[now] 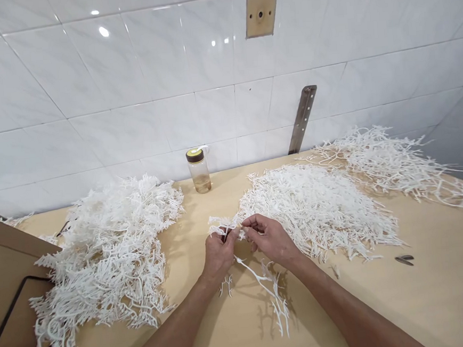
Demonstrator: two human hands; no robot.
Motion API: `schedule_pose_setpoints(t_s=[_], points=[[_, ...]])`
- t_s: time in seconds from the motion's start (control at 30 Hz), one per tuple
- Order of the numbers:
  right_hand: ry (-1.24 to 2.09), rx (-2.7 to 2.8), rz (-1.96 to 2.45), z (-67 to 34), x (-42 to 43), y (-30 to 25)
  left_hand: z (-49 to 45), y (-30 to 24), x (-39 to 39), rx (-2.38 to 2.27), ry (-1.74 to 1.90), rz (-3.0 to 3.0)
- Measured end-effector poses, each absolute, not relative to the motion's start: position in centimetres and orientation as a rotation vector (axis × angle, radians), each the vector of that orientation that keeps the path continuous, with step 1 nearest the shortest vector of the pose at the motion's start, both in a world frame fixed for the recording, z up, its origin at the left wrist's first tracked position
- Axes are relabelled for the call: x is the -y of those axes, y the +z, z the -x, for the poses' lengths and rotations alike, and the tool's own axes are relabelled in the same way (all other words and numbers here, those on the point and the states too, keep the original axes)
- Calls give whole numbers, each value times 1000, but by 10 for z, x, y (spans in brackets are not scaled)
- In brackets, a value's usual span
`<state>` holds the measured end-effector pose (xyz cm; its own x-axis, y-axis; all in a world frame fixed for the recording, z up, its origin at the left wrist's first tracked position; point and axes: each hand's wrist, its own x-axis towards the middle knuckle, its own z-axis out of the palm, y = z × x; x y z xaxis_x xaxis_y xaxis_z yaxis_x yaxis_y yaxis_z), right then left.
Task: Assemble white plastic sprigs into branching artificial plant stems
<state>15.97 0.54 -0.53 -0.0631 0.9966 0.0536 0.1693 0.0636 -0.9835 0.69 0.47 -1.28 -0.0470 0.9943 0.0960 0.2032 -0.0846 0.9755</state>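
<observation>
My left hand (218, 254) and my right hand (269, 238) meet over the middle of the wooden table (425, 297). Both pinch a white plastic branch sprig (224, 226) between thumb and fingers, and a longer white stem (269, 291) hangs down from them toward me. A small white sprig piece (226, 286) lies on the table under my left wrist. A flat heap of white sprigs (310, 210) lies just right of my hands. A taller pile of white branches (110, 258) sits to the left.
A third white heap (391, 161) spreads at the far right. A clear bottle (199, 170) with a dark lid stands by the tiled wall. Small dark clippers (404, 260) lie on the right. A cardboard box (7, 276) with a black wire (9, 308) is at the left edge.
</observation>
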Motion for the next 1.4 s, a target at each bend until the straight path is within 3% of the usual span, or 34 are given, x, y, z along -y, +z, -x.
schedule_pose_setpoints(t_s=[0.27, 0.67, 1.1, 1.4], points=[[1311, 1297, 1266, -163, -7, -5, -8, -13, -6, -1379, 1331, -1397], [1224, 1296, 1154, -160, -4, -9, -8, -21, -8, -1377, 1333, -1437], [649, 1601, 1248, -160, 0, -3, -12, -18, -4, -1379, 1230, -1534], [971, 1563, 1224, -165, -3, -7, -11, -17, -4, -1427, 1272, -1515]])
